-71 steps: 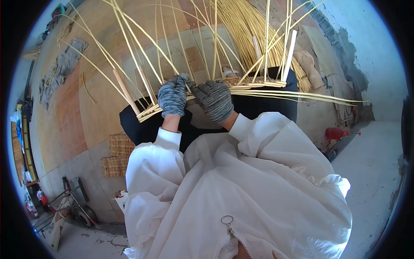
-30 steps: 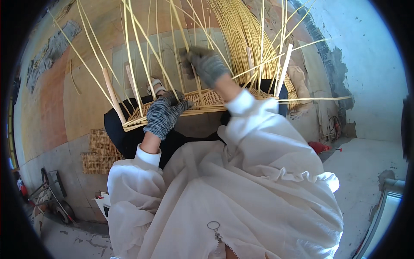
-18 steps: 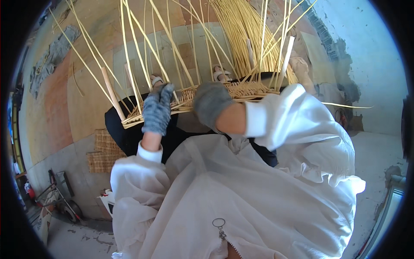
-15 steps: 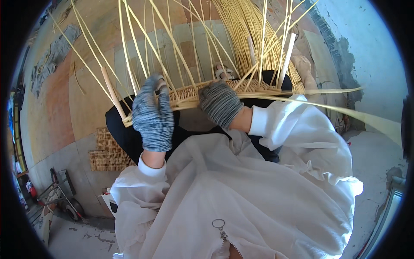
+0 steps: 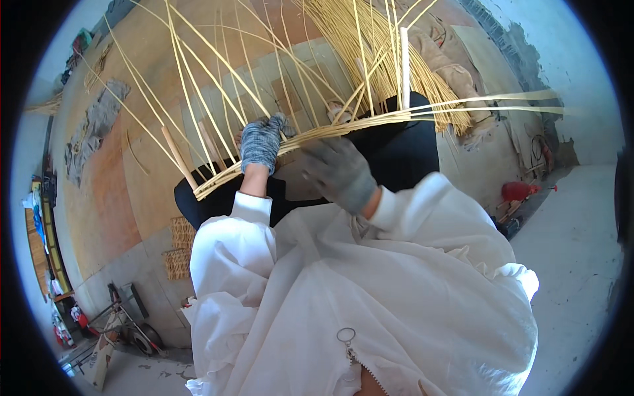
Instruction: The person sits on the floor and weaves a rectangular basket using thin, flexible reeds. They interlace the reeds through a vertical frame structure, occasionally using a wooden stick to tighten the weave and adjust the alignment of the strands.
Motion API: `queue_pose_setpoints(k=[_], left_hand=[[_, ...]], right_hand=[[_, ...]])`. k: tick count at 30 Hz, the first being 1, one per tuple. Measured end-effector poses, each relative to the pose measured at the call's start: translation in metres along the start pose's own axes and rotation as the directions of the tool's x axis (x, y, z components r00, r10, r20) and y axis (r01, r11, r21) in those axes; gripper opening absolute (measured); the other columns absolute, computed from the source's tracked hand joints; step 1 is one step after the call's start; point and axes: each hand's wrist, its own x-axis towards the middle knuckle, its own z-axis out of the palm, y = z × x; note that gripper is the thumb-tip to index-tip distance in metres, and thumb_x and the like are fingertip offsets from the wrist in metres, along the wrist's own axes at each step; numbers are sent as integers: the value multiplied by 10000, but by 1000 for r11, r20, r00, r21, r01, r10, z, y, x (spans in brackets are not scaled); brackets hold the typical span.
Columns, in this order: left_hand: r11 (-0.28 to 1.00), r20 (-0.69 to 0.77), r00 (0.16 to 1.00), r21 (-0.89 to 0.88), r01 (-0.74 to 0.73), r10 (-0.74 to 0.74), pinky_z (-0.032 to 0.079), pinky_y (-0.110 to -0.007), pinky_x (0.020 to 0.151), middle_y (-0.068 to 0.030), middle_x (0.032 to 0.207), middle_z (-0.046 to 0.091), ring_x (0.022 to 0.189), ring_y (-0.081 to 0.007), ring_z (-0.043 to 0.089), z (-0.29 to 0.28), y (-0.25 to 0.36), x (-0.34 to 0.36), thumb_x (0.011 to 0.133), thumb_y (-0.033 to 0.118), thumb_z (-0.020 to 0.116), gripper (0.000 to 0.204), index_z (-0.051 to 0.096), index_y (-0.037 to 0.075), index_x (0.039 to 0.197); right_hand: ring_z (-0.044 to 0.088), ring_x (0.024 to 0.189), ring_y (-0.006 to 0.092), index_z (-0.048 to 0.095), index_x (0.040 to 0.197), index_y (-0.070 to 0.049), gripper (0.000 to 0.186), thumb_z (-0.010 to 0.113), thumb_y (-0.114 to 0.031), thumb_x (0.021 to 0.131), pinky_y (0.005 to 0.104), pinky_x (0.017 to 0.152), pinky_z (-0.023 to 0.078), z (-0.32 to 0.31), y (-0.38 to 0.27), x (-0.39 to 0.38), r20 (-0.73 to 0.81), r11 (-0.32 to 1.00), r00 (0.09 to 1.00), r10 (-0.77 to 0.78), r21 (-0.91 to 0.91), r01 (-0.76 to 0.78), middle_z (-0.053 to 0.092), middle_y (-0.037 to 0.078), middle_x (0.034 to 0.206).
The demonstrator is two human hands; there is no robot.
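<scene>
A strip of wicker weaving [image 5: 310,135] lies across my lap, with pale willow rods bundled along its near edge. Upright rods [image 5: 228,69] fan out from its far side. Thick wooden posts, one tan [image 5: 179,158] and one pale [image 5: 405,69], stand near its two ends. My left hand [image 5: 260,144], in a grey striped knit glove, is closed around the edge left of its middle, at the base of the uprights. My gloved right hand [image 5: 338,175] hovers just nearer than the edge, blurred, its fingers loosely stretched with nothing visible in them. Loose rod ends [image 5: 502,102] trail off to the right.
A large bundle of willow rods [image 5: 380,59] lies on the floor beyond the weaving. Flat wicker pieces [image 5: 178,261] lie to the left of my legs. A wheeled metal frame [image 5: 129,323] is at lower left, and a red object [image 5: 518,191] at the right near the wall.
My right hand has come off the weaving and drawn nearer to me. My left hand has shifted right along the edge. The weaving has tilted, and the view has turned slightly.
</scene>
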Motion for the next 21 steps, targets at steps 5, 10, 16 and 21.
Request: queue_pose_setpoints(k=[5, 10, 16, 21], left_hand=[[978, -253, 957, -116, -174, 141, 439, -392, 867, -191, 1009, 633, 961, -351, 599, 18, 8, -20, 801, 404, 644, 572, 503, 76, 1247], [858, -164, 846, 0, -514, 507, 461, -260, 730, -74, 844, 626, 757, -89, 556, 16, -7, -22, 907, 140, 545, 406, 456, 40, 1291], [841, 281, 809, -347, -416, 516, 465, -275, 793, -81, 869, 613, 858, -127, 560, -26, -8, -36, 830, 105, 640, 519, 444, 92, 1310], [895, 289, 866, -315, -316, 408, 466, -264, 781, -54, 881, 583, 830, -134, 550, -7, 8, -44, 803, 57, 659, 585, 417, 97, 1333]], right_hand=[[653, 722, 268, 570, 1044, 22, 330, 522, -277, 914, 368, 669, 544, 12, 60, -11, 689, -572, 574, 442, 710, -411, 653, 163, 909], [643, 710, 222, 592, 1021, 29, 233, 545, -159, 892, 310, 674, 530, 2, 32, -22, 446, -106, 536, 717, 829, -548, 651, 156, 843], [610, 812, 202, 593, 1037, 22, 233, 586, -135, 865, 305, 712, 505, -58, 63, 34, 286, 803, 868, 406, 342, -489, 622, 119, 866], [621, 796, 362, 574, 992, 51, 235, 567, -154, 879, 495, 752, 537, -44, 158, 57, 739, 371, 602, 304, 490, -789, 604, 226, 942]])
